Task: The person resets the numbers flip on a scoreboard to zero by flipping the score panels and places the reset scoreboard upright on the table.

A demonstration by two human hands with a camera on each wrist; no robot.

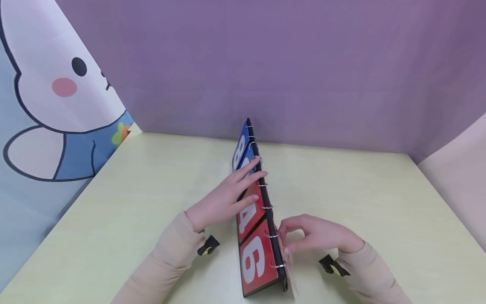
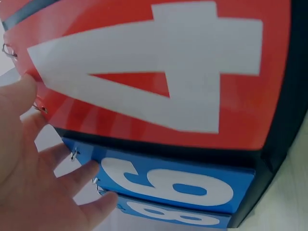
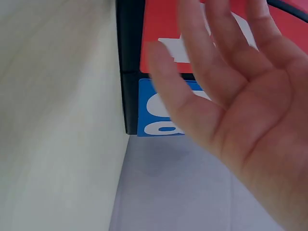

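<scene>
A tabletop flip scoreboard [image 1: 268, 211] stands like a tent, its number cards hung on metal rings along the top edge. On its left face are red cards reading 4 [image 2: 192, 67] and 6 [image 1: 253, 259], and blue cards further back, one reading 8 [image 1: 239, 152]. My left hand [image 1: 228, 196] rests with spread fingers on the left face at the ringed edge. On the other side, my right hand [image 1: 317, 234] is beside the right face's near red cards, fingers loosely bent. In the right wrist view its thumb stands apart from the fingers, in front of a red card [image 3: 159, 24].
A pale yellow table [image 1: 360, 202] bears the scoreboard. Behind it hangs a purple backdrop [image 1: 265, 63], with a cartoon-printed cloth [image 1: 45, 114] at the left. Small black-and-yellow pieces show by the left wrist [image 1: 208, 245] and right wrist [image 1: 334, 266].
</scene>
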